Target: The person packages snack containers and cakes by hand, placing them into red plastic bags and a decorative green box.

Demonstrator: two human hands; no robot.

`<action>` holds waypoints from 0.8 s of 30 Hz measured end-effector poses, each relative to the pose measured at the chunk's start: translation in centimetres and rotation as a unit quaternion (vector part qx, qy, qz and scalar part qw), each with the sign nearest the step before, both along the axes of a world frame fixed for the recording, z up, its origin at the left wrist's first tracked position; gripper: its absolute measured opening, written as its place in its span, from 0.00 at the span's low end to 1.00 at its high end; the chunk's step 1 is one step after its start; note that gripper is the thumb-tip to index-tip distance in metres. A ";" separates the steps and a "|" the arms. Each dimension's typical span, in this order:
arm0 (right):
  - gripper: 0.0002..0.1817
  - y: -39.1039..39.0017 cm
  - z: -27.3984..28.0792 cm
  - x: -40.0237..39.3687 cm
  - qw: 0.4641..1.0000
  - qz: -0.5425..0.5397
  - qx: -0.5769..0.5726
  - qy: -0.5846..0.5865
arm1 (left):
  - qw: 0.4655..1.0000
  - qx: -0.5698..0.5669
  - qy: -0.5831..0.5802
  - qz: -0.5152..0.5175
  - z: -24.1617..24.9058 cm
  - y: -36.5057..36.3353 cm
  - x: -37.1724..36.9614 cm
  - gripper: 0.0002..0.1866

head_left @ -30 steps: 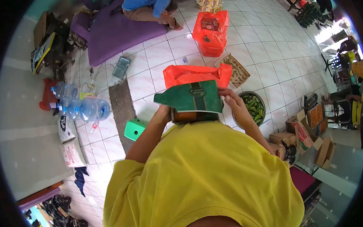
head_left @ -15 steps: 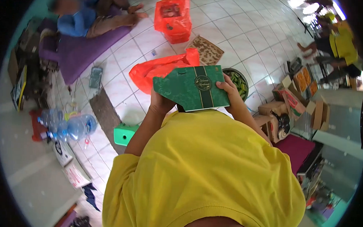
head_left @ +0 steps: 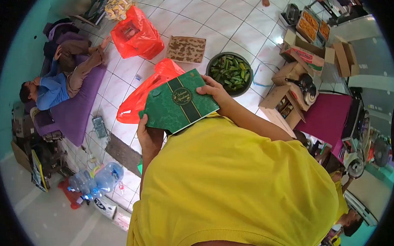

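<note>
Two hands gripping one box.
Left hand [head_left: 146,134] and right hand [head_left: 213,89] are clasping opposite ends of a flat green cardboard box with a dark stripe [head_left: 179,102].

The light is bright and even daylight, with soft shadows. A small glare sits on the white floor [head_left: 278,40] tiles. The fisheye lens bends the edges strongly, with a black round border; the far corners look blurred
</note>
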State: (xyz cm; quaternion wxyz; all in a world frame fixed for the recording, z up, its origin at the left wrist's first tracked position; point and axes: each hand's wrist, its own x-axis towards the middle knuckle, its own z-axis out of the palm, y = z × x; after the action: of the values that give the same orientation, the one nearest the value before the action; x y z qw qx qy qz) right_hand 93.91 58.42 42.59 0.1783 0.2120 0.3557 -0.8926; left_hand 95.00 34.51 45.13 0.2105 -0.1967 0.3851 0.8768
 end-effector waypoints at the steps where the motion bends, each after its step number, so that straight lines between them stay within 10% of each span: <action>1: 0.32 0.1 -0.1 -0.2 1.000 0.001 -0.005 0.007 | 0.999 -0.031 -0.023 0.002 -0.2 0.1 -0.3 0.21; 11: 0.34 0.7 0.9 -2.1 0.985 -0.062 0.152 0.060 | 0.980 -0.184 0.045 -0.062 -2.2 3.8 -5.2 0.17; 24: 0.30 0.3 1.1 -3.4 0.977 -0.121 0.172 0.031 | 0.988 -0.004 -0.002 -0.155 -0.2 2.5 -8.2 0.27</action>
State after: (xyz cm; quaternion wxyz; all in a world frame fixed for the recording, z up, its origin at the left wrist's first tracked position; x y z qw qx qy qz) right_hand 90.55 58.70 43.67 0.0187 0.2537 0.4811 -0.8390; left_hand 86.78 37.00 44.91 0.3438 -0.1368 0.4140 0.8317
